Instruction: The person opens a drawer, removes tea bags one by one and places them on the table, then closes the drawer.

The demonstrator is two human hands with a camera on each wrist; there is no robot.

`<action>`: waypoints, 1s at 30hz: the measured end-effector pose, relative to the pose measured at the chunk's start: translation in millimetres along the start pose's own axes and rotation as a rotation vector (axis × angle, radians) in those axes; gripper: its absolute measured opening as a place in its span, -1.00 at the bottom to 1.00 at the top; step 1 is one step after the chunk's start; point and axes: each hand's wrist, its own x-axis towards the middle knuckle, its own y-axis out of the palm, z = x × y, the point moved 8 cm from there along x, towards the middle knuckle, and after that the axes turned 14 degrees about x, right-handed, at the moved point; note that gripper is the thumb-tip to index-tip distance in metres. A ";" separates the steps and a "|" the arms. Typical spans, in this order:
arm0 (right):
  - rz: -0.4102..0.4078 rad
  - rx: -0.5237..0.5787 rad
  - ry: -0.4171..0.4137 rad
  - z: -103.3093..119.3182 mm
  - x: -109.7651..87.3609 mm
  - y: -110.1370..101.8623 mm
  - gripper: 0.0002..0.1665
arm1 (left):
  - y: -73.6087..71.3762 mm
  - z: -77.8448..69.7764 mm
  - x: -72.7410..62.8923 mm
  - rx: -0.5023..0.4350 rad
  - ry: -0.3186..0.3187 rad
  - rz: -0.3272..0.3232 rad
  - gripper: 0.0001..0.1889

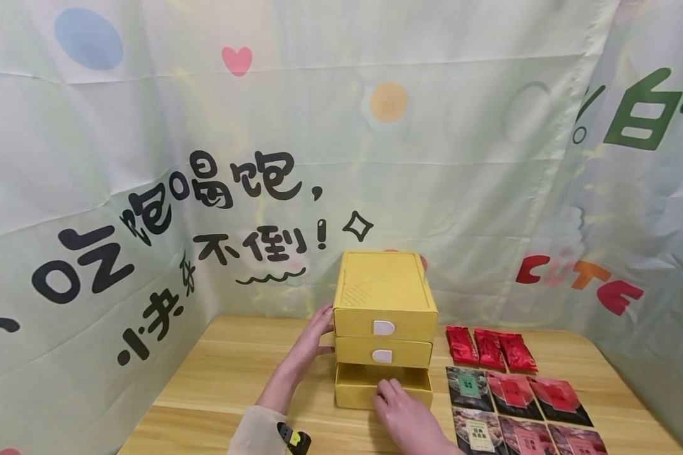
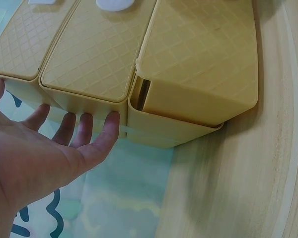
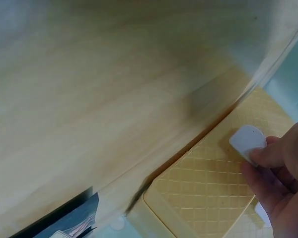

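Observation:
A yellow three-drawer box [image 1: 384, 281] stands on the table with white pull tabs on its drawers. Its bottom drawer [image 1: 353, 397] is pulled partway out, and the part of its inside that shows looks bare. My right hand [image 1: 406, 417] is at that drawer's front; in the right wrist view, thumb and fingers pinch its white tab [image 3: 248, 139]. My left hand [image 1: 307, 347] steadies the box's left side, fingers spread and fingertips against the wall near the upper two drawers. Both upper drawers are closed, the middle drawer's tab [image 1: 382, 356] facing me.
Right of the box lie three shiny red packets [image 1: 489, 349] in a row. Nearer me are two rows of flat dark-and-red sachets [image 1: 513, 395], the leftmost with green and cream labels. A printed cloth backdrop [image 1: 461, 189] rises behind the wooden table [image 1: 250, 354].

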 end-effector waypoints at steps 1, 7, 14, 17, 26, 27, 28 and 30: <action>0.004 0.009 0.012 -1.5 0.7 0.4 -0.56 | 0.2 -0.1 0.1 0.001 0.001 0.001 -0.25; 0.008 0.079 0.110 -11.7 4.4 2.9 -0.64 | -0.2 0.7 1.1 0.004 0.004 -0.001 -0.25; -0.062 0.065 0.131 -17.5 9.6 1.6 -0.71 | 0.0 0.4 0.0 0.003 0.004 0.002 -0.24; -0.088 0.017 0.128 -18.8 13.1 0.7 -0.71 | 0.0 -0.4 -0.2 0.007 0.005 0.002 -0.25; -0.176 -0.029 0.179 -29.9 19.8 0.6 -0.64 | 0.0 0.7 0.5 0.005 0.000 0.002 -0.24; -0.182 -0.028 0.183 -30.9 20.4 0.5 -0.64 | 0.0 0.9 0.5 0.007 0.001 0.002 -0.24; -0.183 -0.026 0.189 -32.0 20.8 0.6 -0.63 | 0.0 1.2 0.6 0.006 0.001 0.002 -0.24; -0.183 -0.022 0.199 -33.7 21.8 0.8 -0.63 | 0.0 1.8 0.4 0.006 0.001 0.002 -0.24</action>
